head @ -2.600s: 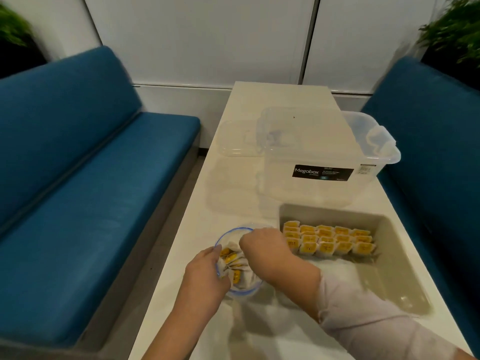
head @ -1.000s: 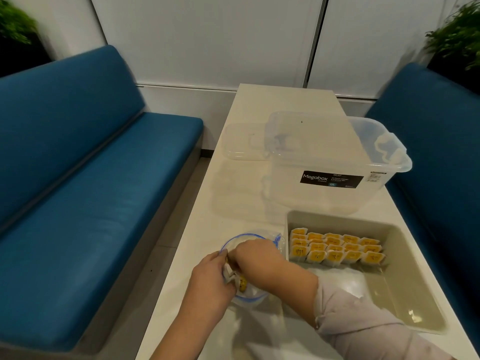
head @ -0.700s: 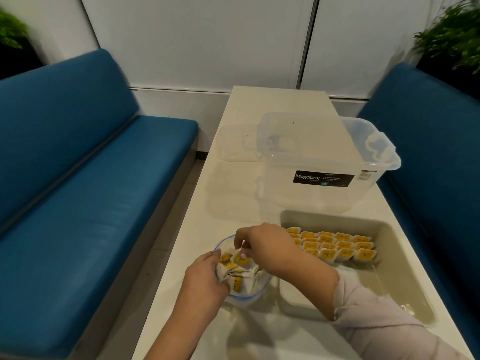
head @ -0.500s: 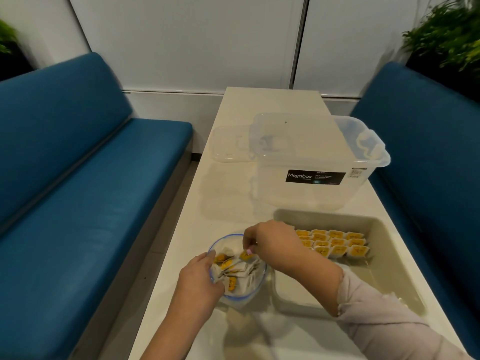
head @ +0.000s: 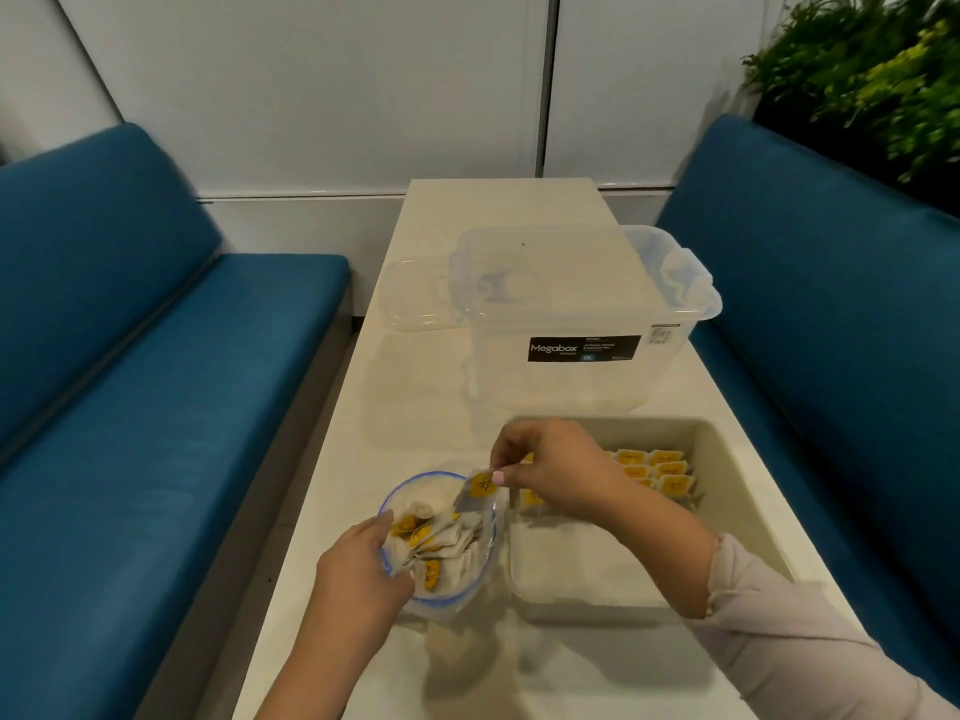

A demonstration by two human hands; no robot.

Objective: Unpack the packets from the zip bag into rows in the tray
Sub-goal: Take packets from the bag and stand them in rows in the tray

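My right hand pinches one packet by its upper edge between thumb and fingertips, holding it just above the far rim of the zip bag, beside the tray's near-left corner. It looks like a small flat sachet, white with a yellow label; I judge it very light and limp, so an edge pinch is enough, and a hard squeeze would only crumple it. The surface seems smooth, so a corner grip could slip; I would keep hold of the sealed edge.

My left hand curls round the bag's near rim and keeps the blue-edged mouth open. The bag is soft clear plastic and would sag shut without that hold. More packets lie jumbled inside it, overlapping.

The tray sits just right of the bag on the table, with rows of packets standing at its far end; the nearer part is bare. Beyond it stands a clear Megabox storage box.
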